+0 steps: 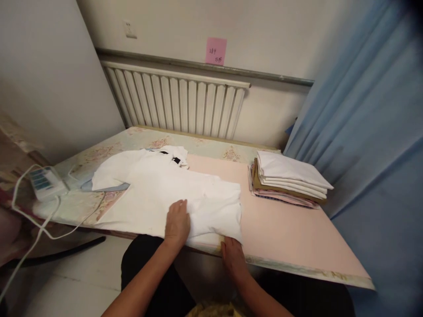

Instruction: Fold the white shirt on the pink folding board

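A white shirt (172, 187) lies spread across the table, its collar at the far side and one sleeve out to the left. My left hand (177, 223) rests flat on the shirt's near part, fingers together and stretched out. My right hand (232, 254) is at the table's front edge, its fingers closed on the shirt's lower right hem, partly hidden under the cloth.
A stack of folded clothes (287, 178) sits at the table's right rear. A pink mat (280, 224) covers the table's right part. A white power strip (44, 181) with cables lies at the left edge. A radiator (178, 103) lines the wall; a blue curtain (370, 132) hangs right.
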Available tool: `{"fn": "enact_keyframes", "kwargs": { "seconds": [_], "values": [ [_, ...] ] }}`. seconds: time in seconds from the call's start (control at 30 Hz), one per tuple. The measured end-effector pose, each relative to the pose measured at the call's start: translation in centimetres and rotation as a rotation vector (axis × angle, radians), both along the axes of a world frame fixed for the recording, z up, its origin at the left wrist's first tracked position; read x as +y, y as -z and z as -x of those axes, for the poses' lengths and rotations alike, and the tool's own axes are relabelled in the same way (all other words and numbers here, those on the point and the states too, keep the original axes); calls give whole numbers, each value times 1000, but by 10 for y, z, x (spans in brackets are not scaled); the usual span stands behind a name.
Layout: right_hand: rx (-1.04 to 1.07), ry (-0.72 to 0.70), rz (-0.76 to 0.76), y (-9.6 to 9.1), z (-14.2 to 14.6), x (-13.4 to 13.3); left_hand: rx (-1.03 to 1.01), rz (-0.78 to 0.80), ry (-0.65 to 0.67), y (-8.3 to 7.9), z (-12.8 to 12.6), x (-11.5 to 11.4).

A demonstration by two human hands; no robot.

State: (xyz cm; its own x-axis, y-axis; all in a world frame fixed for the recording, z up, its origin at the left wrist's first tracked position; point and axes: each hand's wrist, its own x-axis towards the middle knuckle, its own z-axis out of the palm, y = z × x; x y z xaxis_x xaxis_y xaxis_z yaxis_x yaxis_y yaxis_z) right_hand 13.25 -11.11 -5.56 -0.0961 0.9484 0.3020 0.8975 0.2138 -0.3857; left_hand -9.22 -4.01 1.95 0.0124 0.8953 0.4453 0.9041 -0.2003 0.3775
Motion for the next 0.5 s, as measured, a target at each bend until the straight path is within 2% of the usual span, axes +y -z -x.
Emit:
{"fn": "enact_keyframes", "kwargs": {
  "seconds": [0.07, 0.13, 0.2, 0.27, 0.37, 0.5],
  "values": [
    [11, 5, 2, -1, 0, 0, 134, -119, 246, 5, -27, -8],
    [34, 3, -13, -2, -1, -1, 254, -128, 479, 14, -52, -15],
    [59, -4, -26, -3, -3, -2, 343, -84, 584, 26, -69, -19],
    [68, -14, -20, -4, -5, -4, 406, -44, 585, 39, -76, -18],
    [50, -27, 14, -6, -8, -5, 465, -37, 511, 56, -76, -12],
    [-25, -48, 71, -10, -7, -5, 517, -56, 482, 67, -72, -7]
  ]
}}
